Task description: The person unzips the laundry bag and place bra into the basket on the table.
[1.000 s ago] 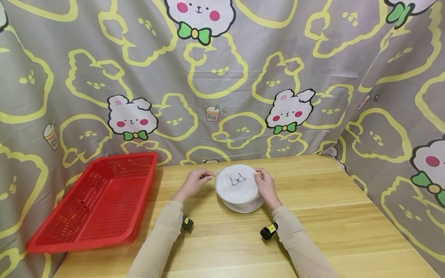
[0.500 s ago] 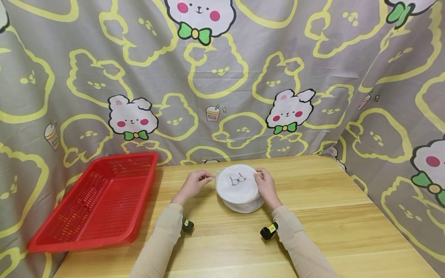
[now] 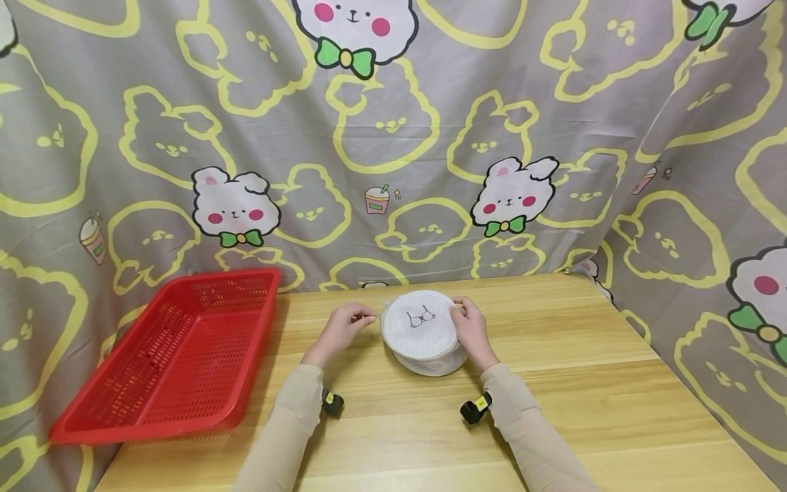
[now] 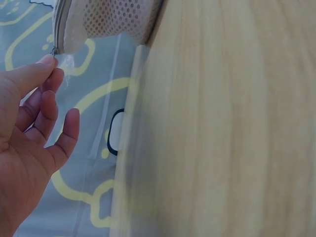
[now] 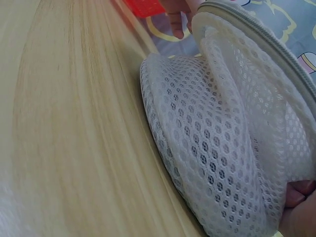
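Note:
A round white mesh laundry bag (image 3: 424, 328) with a bra drawing on its lid stands on the table, its top tilted. My left hand (image 3: 341, 330) is at its left side. In the left wrist view, thumb and forefinger pinch the small zipper pull (image 4: 54, 51) at the rim, while the other fingers are loosely bent. My right hand (image 3: 472, 331) grips the bag's right edge, thumb on the lid. The right wrist view shows the mesh side wall (image 5: 207, 148) sagging in folds below the zipper (image 5: 276, 42); most of the right hand is cut off there.
A red perforated plastic basket (image 3: 246, 410) stands at the left of the wooden table (image 3: 393, 437). Behind the table and at both sides hangs a grey curtain (image 3: 430, 157) with cartoon rabbits. Each wrist wears a small black camera.

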Motion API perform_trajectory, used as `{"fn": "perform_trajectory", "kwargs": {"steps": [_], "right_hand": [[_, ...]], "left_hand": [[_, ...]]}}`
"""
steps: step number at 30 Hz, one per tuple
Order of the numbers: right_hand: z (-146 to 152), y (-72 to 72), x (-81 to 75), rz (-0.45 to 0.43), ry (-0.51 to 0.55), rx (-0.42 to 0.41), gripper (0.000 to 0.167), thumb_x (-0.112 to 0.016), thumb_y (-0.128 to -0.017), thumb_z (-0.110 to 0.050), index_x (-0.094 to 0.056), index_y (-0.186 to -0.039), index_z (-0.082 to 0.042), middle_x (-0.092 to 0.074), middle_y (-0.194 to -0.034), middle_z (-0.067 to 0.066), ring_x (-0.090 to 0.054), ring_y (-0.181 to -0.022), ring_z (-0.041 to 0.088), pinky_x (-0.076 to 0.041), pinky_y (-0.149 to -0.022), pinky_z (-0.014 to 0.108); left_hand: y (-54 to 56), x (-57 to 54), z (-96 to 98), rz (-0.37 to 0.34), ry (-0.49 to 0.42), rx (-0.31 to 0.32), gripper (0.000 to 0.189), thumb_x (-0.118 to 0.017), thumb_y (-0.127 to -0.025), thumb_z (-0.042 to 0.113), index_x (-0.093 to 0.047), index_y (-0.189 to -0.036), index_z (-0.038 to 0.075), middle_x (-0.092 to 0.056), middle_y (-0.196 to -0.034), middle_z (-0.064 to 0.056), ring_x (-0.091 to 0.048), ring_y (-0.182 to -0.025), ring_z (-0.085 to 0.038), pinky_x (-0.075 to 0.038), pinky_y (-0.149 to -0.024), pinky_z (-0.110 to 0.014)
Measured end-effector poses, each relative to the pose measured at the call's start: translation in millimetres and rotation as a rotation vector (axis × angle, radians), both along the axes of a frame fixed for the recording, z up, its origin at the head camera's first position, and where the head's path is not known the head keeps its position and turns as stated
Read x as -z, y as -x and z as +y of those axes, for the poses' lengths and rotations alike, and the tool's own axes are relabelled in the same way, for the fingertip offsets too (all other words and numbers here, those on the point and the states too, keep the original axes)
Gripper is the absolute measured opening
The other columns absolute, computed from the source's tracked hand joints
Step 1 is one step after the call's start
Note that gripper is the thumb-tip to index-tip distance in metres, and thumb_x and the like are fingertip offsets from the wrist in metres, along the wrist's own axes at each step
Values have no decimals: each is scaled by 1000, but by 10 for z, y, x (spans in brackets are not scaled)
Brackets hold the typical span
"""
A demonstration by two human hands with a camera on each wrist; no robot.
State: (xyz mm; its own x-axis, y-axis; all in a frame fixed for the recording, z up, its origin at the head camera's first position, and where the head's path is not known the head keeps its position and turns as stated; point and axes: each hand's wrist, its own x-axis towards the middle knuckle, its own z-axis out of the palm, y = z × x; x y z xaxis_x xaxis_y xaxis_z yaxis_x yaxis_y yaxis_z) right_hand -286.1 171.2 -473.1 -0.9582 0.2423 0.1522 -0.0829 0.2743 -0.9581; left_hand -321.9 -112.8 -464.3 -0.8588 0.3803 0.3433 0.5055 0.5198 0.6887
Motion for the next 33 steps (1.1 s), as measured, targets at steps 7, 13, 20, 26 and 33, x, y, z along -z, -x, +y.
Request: {"fn": "perform_trajectory", "kwargs": {"steps": [7, 13, 20, 26, 33], "right_hand": [[-2, -1, -15, 3, -14, 2, 26, -52, -97, -10, -62, -119, 0, -47, -70, 0, -46, -62, 11, -41, -55, 22], [1, 8, -4, -7, -12, -6, 26, -51, -98, -10, -61, -120, 0, -47, -71, 0, -46, -63, 10, -41, -55, 22], [-2, -6, -10, 2, 4, 0, 26, -52, -97, -10, -62, -119, 0, -44, -70, -1, -44, -61, 9, -39, -54, 21], [2, -7, -9, 2, -1, 6, 26, -52, -97, -11, -61, -119, 0, -43, -70, -2, -43, -61, 10, -38, -54, 22], [11, -7, 5, -14, 2, 7, 26, -50, -99, -14, -61, -120, -2, -42, -71, -1, -42, -62, 12, -38, -54, 22]], "left_hand": [[-11, 33, -13, -12, -9, -9, 10, -67, -92, 17, -74, -97, 12, -73, -94, -3, -59, -80, -9, -50, -73, -23], [-27, 56, -12, -26, -13, -26, 9, -67, -92, 17, -74, -96, 13, -72, -93, -1, -58, -80, -9, -50, -73, -23], [-70, 39, -2, -20, -20, -33, 9, -67, -91, 16, -74, -96, 12, -72, -93, -2, -59, -81, -9, -50, -74, -24], [-103, 30, 3, -33, -31, -40, 9, -67, -91, 16, -74, -96, 12, -72, -93, -2, -60, -82, -10, -50, -75, -25], [-115, 29, 0, -50, -38, -49, 9, -67, -92, 16, -74, -96, 12, -72, -95, -3, -61, -85, -12, -51, -77, -26]]}}
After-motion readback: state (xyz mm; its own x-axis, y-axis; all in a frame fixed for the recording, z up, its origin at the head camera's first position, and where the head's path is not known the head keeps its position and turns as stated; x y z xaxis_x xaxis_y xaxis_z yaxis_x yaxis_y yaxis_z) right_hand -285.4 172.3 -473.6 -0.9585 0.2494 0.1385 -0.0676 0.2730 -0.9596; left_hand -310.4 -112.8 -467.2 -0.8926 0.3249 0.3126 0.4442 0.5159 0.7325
